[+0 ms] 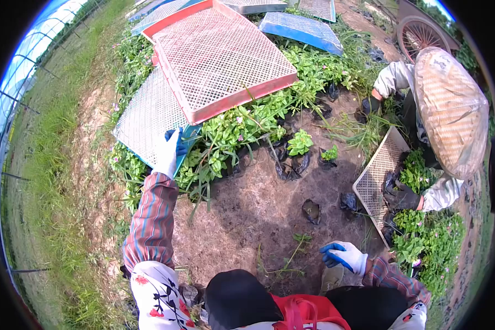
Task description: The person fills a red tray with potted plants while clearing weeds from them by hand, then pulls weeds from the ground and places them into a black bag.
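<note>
My left hand [170, 153], in a white glove with blue fingers, grips the near edge of a teal mesh-bottomed plastic tray [148, 118]. The tray lies tilted over leafy seedlings, partly under a red plastic tray [225, 58], which is also bottom up. Over the bare soil near my knees hovers my right hand [344, 257] in a matching glove, fingers loosely bent and apart, holding nothing I can see. Beyond it on the soil sit a black nursery bag [311, 211] and potted seedlings [300, 144].
At the right, a person in a woven hat [451, 110] bends over a beige tray [380, 176] with bagged plants, wearing dark gloves. A blue tray [302, 32] lies at the back. Grass [55, 198] borders the left; a spoked wheel [422, 37] stands at upper right.
</note>
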{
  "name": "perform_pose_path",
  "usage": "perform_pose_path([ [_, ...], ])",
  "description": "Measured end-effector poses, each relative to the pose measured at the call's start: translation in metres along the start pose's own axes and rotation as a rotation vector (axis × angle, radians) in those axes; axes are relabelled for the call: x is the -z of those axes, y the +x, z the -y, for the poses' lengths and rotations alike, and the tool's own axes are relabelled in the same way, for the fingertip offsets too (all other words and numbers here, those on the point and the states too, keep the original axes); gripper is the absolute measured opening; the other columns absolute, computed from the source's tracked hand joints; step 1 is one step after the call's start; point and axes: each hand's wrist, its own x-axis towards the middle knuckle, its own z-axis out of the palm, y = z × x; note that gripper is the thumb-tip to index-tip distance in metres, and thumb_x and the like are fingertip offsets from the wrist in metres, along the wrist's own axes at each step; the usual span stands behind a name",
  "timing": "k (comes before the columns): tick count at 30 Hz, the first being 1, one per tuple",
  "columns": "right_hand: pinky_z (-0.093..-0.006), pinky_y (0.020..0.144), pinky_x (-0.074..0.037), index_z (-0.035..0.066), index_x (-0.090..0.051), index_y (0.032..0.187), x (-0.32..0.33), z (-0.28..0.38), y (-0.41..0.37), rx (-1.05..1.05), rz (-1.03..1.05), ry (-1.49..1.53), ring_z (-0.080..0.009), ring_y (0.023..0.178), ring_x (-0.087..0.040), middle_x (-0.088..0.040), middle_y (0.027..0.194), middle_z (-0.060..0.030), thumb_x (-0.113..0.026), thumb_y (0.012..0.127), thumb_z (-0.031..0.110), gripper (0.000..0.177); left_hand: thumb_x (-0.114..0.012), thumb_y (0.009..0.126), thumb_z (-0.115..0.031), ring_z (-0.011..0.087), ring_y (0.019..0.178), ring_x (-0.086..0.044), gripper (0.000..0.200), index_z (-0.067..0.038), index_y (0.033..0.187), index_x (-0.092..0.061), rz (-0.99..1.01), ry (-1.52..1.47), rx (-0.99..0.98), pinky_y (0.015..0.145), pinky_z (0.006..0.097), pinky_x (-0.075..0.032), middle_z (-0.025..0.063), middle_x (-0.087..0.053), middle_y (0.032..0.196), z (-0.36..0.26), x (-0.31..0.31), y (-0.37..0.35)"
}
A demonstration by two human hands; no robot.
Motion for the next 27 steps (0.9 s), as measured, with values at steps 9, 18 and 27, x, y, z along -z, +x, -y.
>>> perform_pose_path([
  [9,-0.0301,0.072,-0.051,0.002,-0.052,0.111,-0.001,0.066,0.088,0.09,0.117,-0.118,-0.0156,0.079,-0.059,-0.059,0.095,-0.0073,-0.051,0.09,0.014,0.025,-0.07,0.073,-0.042,0.016,0.043,-0.047,0.04,-0.005,0.087,-0.061,-0.019,-0.05,-0.412,0.04,0.0305,-0.041,0.006,-0.05,0.066,-0.029,-0.074,0.073],
  [18,-0.0304,0.086,-0.043,0.009,-0.05,0.119,0.046,0.053,0.067,0.467,-0.252,-0.728,-0.0188,0.1,-0.053,-0.055,0.109,-0.0091,-0.061,0.079,0.024,0.044,-0.067,0.078,-0.031,0.0228,0.091,-0.06,0.035,-0.014,0.107,-0.056,0.448,-1.121,0.025,0.083,0.0433,-0.048,0.0028,-0.063,0.099,-0.094,-0.147,0.049],
  [27,-0.0452,0.102,-0.029,0.021,-0.024,0.138,0.058,0.062,0.108,0.529,-0.268,-1.347,-0.0401,0.123,-0.031,-0.029,0.137,-0.0201,-0.069,0.068,0.035,0.085,-0.063,0.077,-0.001,0.0191,0.084,-0.062,0.035,0.0,0.11,-0.051,0.494,-0.417,-0.583,0.074,0.032,-0.052,0.0081,-0.062,0.095,-0.261,-0.151,-0.153],
])
